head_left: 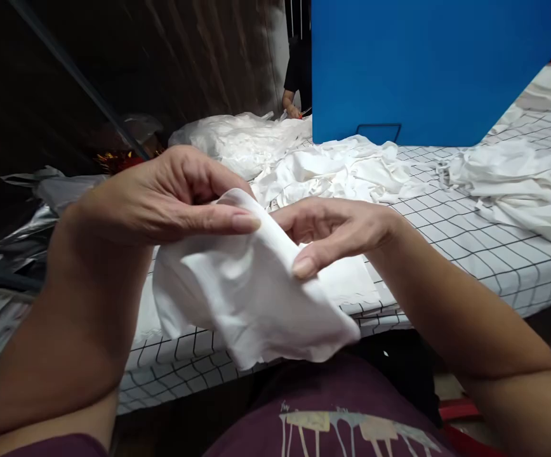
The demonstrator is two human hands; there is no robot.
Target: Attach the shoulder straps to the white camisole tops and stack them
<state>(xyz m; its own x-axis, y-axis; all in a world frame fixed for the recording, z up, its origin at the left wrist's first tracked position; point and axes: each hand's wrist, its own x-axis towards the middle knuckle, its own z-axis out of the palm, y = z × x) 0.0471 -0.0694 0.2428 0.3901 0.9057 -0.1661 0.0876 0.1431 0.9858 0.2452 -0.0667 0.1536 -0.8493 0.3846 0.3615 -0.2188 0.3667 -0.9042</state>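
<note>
A white piece of cloth (pixel 251 292) hangs between both my hands just above the table's near edge. My left hand (pixel 161 197) pinches its upper edge between thumb and fingers. On the cloth's right side, my right hand (pixel 332 231) grips it with the thumb pressed against the fabric. The lower part of the cloth droops toward my lap.
The table wears a white cover with a black grid (pixel 494 247). Heaps of white cloth (pixel 342 171) lie across its middle and right (pixel 518 178), and a filled plastic bag (pixel 237 139) behind. A blue box (pixel 423 63) stands at the back. Another person's hand (pixel 292 108) shows far off.
</note>
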